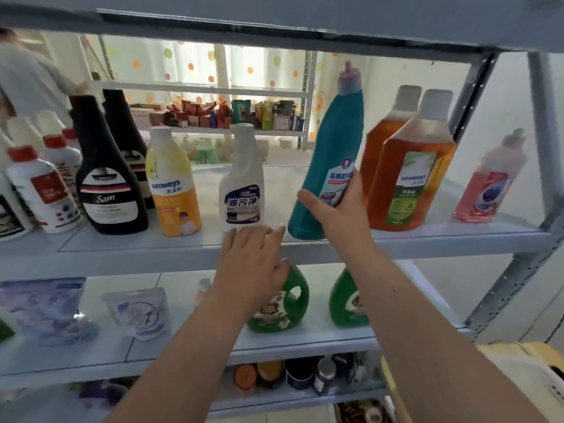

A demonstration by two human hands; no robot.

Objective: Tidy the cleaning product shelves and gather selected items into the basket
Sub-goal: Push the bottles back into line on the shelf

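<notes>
Standing on the upper shelf (427, 239), from the left, are a black Sam bottle (111, 190), a yellow Seaways bottle (172, 184) and a white cleaner bottle (242, 181). Just below it the left hand (253, 264) lies on the shelf's front edge, fingers straight and slightly apart, holding nothing. The right hand (338, 209) wraps its fingers around a teal bottle (332, 141), base at the shelf front, long axis near upright and leaning slightly right, capped neck pointing up. Two amber bottles (412, 169) stand just beside it, with a pink bottle (488, 184) farther right.
</notes>
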